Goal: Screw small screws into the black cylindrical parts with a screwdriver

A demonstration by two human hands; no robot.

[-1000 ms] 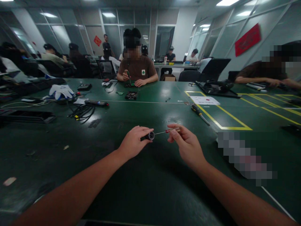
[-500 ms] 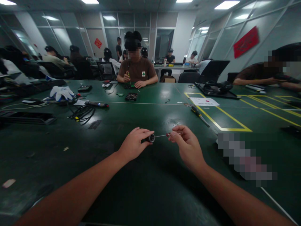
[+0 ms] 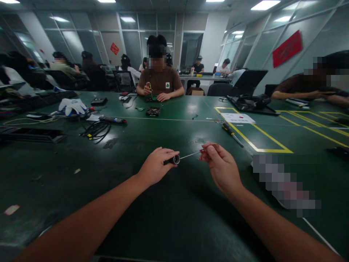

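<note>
My left hand (image 3: pixel 155 166) is closed around a small dark cylinder (image 3: pixel 176 159), whose round, silver-rimmed open end faces me and to the right. Between the fingers and thumb of my right hand (image 3: pixel 222 163) is a thin screwdriver; its metal shaft (image 3: pixel 191 154) slants down to the left, with the tip at the cylinder's open end. I cannot tell how far inside the tip reaches. Most of the screwdriver's handle is hidden by my fingers. Both hands are above the dark green table (image 3: pixel 174 225).
A larger yellow-and-black screwdriver (image 3: pixel 232 134) lies beyond my right hand, beside yellow tape. To the right is a blurred-out packet (image 3: pixel 283 185). Black cables (image 3: pixel 96 131), a pen-like tool (image 3: pixel 112 120) and white gloves (image 3: pixel 72 107) lie on the left. A co-worker (image 3: pixel 160 80) sits opposite.
My right hand has shifted slightly right and the screwdriver's handle end has risen, so its shaft slants more and shows more length. My left hand holds the cylinder in nearly the same place.
</note>
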